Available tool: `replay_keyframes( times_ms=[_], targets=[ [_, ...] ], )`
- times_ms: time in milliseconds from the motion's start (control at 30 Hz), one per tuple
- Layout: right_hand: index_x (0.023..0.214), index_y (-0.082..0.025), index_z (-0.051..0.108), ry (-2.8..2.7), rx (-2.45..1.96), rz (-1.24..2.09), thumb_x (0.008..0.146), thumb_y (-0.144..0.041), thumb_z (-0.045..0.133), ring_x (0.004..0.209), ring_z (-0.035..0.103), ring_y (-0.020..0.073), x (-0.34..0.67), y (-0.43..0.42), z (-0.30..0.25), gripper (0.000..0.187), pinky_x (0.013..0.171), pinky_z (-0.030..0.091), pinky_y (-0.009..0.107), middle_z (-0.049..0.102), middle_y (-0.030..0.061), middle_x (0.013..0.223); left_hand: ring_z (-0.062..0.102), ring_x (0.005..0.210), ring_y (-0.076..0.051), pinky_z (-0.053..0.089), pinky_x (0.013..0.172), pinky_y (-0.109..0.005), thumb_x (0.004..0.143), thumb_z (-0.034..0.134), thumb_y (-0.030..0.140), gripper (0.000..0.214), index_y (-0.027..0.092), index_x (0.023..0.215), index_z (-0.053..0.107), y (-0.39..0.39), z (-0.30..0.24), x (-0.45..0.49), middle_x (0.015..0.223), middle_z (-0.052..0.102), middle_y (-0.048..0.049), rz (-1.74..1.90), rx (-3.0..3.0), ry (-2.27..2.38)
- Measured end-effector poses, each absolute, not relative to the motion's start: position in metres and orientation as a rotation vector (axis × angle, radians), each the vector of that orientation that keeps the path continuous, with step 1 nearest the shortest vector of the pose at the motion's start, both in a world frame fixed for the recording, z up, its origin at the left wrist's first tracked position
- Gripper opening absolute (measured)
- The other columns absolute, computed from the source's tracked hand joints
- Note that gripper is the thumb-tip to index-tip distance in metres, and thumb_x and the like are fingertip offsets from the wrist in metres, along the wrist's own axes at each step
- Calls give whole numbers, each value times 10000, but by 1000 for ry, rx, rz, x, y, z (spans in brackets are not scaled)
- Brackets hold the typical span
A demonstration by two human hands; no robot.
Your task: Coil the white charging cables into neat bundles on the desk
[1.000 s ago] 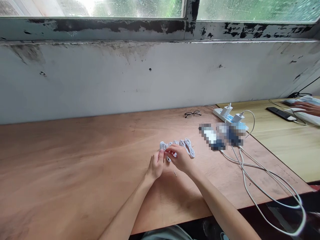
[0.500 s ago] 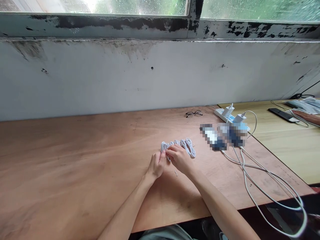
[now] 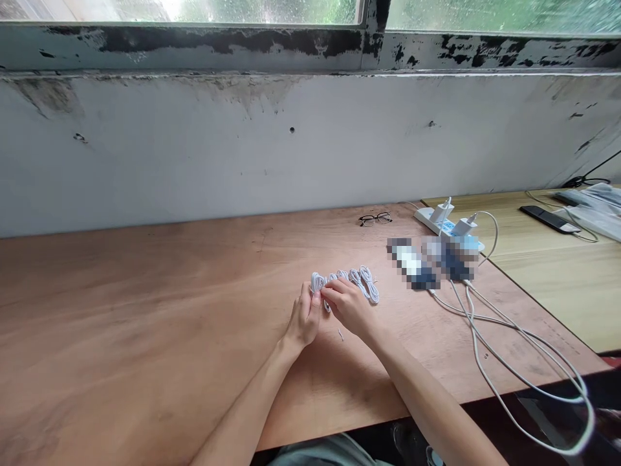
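Plywood bench (image 3: 145,310) is running along a scuffed white wall (image 3: 194,155) under a window (image 3: 194,10) with peeling black paint. Glasses (image 3: 375,219) are lying near the far edge. Power strip (image 3: 427,220) is holding two white chargers (image 3: 442,212), with two pixelated devices (image 3: 411,264) sitting just in front and white cables (image 3: 514,349) trailing off the bench edge. Phone (image 3: 549,219) is lying on the paler table (image 3: 548,291) alongside.

The camera sits on my head and looks forward and down across the plywood table (image 3: 145,330), close enough that the table's near edge cuts across the lower right corner of the view. It faces the peeling painted wall (image 3: 194,149) beneath the window (image 3: 194,10), with my left hand (image 3: 303,317) and right hand (image 3: 348,309) just below centre.
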State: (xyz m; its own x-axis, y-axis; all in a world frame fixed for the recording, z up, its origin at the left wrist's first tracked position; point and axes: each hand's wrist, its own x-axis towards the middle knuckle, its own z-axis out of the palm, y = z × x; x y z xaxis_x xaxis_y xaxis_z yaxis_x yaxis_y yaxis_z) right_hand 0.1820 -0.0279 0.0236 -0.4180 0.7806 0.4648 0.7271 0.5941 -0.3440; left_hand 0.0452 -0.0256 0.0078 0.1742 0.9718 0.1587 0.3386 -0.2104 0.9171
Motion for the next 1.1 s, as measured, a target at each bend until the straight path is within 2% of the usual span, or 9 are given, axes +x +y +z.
replay_keyframes(
  times_ms=[133, 300, 400, 533, 633, 1100],
  targets=[
    [754, -180, 613, -2221, -1198, 106, 907, -134, 404, 731, 477, 182, 182, -29, 26, 264, 666, 370, 285, 622, 67, 807, 474, 521, -128, 349, 529, -253, 894, 313, 407, 215, 202, 890, 379, -26, 7, 46, 615, 507, 40, 1055, 1618, 1237],
    [769, -180, 620, -2171, -1188, 192, 918, -168, 390, 722, 492, 180, 180, -28, 23, 274, 658, 377, 287, 617, 68, 767, 453, 526, -134, 356, 538, -273, 904, 283, 451, 307, 213, 753, 403, -23, 2, 42, 610, 471, 21, 1063, 1634, 1293],
    [813, -185, 624, -2072, -1156, 305, 922, -203, 400, 723, 515, 167, 179, -28, 20, 249, 659, 389, 273, 613, 63, 782, 448, 542, -129, 373, 546, -269, 912, 257, 459, 343, 207, 736, 412, -21, -3, 41, 618, 460, 14, 1115, 1554, 1303],
    [816, -183, 619, -2022, -1129, 353, 913, -198, 413, 720, 523, 159, 177, -27, 18, 228, 655, 388, 263, 602, 58, 776, 409, 507, -102, 355, 510, -234, 908, 285, 464, 301, 202, 863, 425, -20, -6, 43, 604, 429, 44, 1150, 1413, 1218],
    [792, -187, 611, -2061, -1123, 318, 900, -174, 421, 733, 519, 161, 177, -26, 19, 220, 673, 381, 265, 603, 54, 770, 406, 495, -89, 355, 505, -217, 898, 327, 469, 263, 221, 970, 374, -20, -5, 46, 624, 446, 58, 1183, 1300, 1168],
    [734, -188, 590, -2052, -1170, 245, 875, -146, 440, 710, 508, 157, 175, -26, 19, 210, 645, 371, 258, 600, 46, 742, 391, 462, -97, 315, 469, -214, 882, 377, 480, 265, 223, 936, 411, -19, -12, 46, 574, 439, 57, 1264, 1328, 1226]
  ],
)
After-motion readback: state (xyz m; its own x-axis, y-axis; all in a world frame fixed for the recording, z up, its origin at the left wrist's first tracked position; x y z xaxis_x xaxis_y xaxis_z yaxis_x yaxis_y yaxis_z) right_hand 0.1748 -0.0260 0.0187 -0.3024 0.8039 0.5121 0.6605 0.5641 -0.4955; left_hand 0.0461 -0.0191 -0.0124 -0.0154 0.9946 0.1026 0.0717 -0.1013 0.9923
